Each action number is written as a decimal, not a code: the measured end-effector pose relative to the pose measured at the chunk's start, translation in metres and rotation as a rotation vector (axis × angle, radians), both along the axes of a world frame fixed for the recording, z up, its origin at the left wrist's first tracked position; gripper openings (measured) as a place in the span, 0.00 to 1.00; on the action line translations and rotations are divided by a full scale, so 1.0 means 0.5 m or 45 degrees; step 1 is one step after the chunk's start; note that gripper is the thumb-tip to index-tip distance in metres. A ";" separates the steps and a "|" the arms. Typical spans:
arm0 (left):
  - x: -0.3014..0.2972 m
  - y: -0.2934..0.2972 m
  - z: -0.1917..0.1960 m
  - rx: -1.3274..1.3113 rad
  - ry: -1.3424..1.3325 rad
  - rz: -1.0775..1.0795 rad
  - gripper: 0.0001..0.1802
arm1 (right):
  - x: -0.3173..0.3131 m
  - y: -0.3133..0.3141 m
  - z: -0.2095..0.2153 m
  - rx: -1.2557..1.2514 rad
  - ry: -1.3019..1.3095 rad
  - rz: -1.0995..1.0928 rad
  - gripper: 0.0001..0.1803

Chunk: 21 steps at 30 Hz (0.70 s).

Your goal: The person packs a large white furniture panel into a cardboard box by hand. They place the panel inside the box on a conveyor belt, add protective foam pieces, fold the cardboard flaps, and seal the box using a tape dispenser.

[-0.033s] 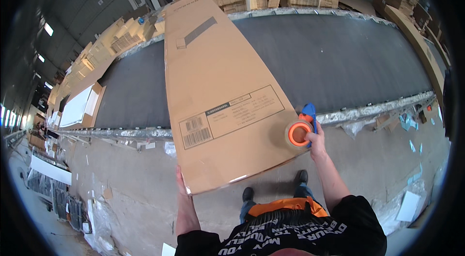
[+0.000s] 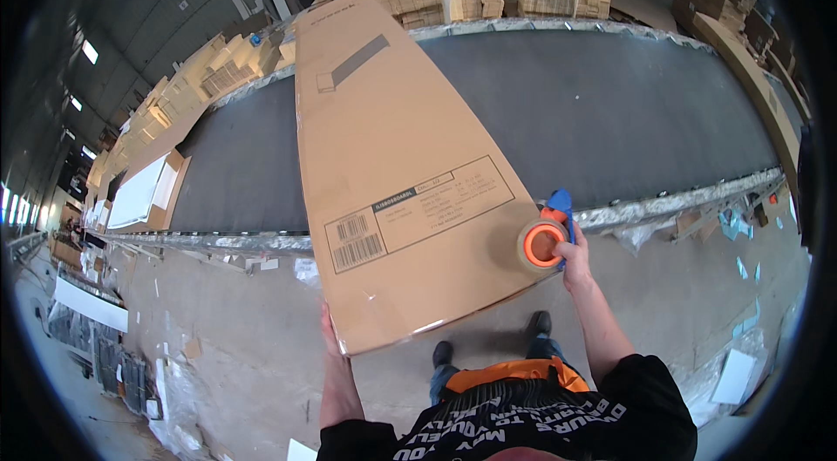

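**Long flat box, near end off the table**

Long flat cardboard box (image 2: 392, 165) lying lengthwise across the dark grey table (image 2: 628, 112), near end jutting past the metal edge over the floor. Left hand (image 2: 329, 328) tucked at the near-left corner, mostly hidden behind the board; grip impossible to tell. Right hand (image 2: 571, 245) wrapped tight around a blue tape dispenser (image 2: 547, 239), orange roll pressed at the box's right edge.

Likely trouble: overhanging end sagging or swinging if the left hand slips; tape wrinkling or running crooked from a shifting box.
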<state>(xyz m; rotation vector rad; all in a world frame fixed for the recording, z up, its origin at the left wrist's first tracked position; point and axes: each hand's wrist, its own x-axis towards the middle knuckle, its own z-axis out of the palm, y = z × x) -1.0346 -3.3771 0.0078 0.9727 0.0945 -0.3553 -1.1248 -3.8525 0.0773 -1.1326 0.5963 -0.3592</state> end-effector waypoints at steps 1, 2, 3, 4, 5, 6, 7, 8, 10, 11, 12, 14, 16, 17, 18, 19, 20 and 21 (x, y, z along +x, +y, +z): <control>-0.038 -0.061 0.000 -0.010 -0.009 0.019 0.37 | -0.012 -0.053 0.009 -0.001 -0.011 0.048 0.50; -0.076 -0.126 0.001 -0.019 -0.018 0.039 0.36 | -0.015 -0.127 -0.019 -0.040 -0.017 0.074 0.48; -0.113 -0.198 0.000 -0.120 0.041 0.037 0.36 | -0.018 -0.201 -0.047 -0.113 -0.002 -0.047 0.41; -0.152 -0.270 -0.007 -0.211 0.092 0.052 0.35 | -0.028 -0.279 -0.051 -0.092 -0.017 -0.041 0.41; -0.195 -0.351 -0.047 -0.070 0.054 0.112 0.35 | -0.043 -0.377 -0.037 -0.214 -0.082 0.060 0.40; -0.237 -0.439 -0.084 0.084 0.030 0.173 0.36 | -0.060 -0.452 -0.008 -0.307 -0.019 0.014 0.38; -0.257 -0.575 -0.013 0.265 0.261 0.188 0.35 | -0.078 -0.496 0.033 -0.399 0.073 -0.166 0.34; -0.272 -0.693 0.051 0.087 0.566 0.124 0.35 | -0.106 -0.572 0.019 -0.361 -0.038 -0.437 0.35; -0.279 -0.858 0.016 0.360 0.344 -0.343 0.35 | -0.156 -0.643 0.044 -0.370 -0.227 -0.596 0.33; -0.283 -0.931 -0.036 0.597 -0.042 -0.531 0.35 | -0.179 -0.649 0.073 -0.295 -0.239 -0.694 0.32; -0.279 -1.032 -0.231 0.113 0.020 -0.507 0.35 | -0.203 -0.661 0.077 -0.306 -0.330 -0.757 0.32; -0.214 -1.269 -0.089 0.368 0.082 -0.647 0.40 | -0.317 -0.708 0.058 -0.370 -0.410 -0.993 0.32; -0.137 -1.373 -0.108 0.267 0.040 -0.864 0.39 | -0.329 -0.680 0.018 -0.339 -0.371 -1.027 0.32; -0.087 -1.405 -0.119 0.221 0.024 -0.947 0.39 | -0.312 -0.666 0.002 -0.351 -0.309 -1.008 0.32; -0.046 -1.415 -0.103 0.419 -0.279 -0.867 0.42 | -0.294 -0.648 0.004 -0.364 -0.278 -1.012 0.32; 0.000 -1.404 -0.074 0.620 -0.425 -1.164 0.45 | -0.278 -0.613 0.015 -0.390 -0.237 -1.028 0.32; 0.017 -1.381 -0.011 0.735 -0.610 -1.328 0.44 | -0.270 -0.594 0.026 -0.424 -0.187 -1.065 0.33; 0.027 -1.323 0.075 0.869 -0.794 -1.474 0.43 | -0.254 -0.581 0.026 -0.412 -0.215 -1.108 0.33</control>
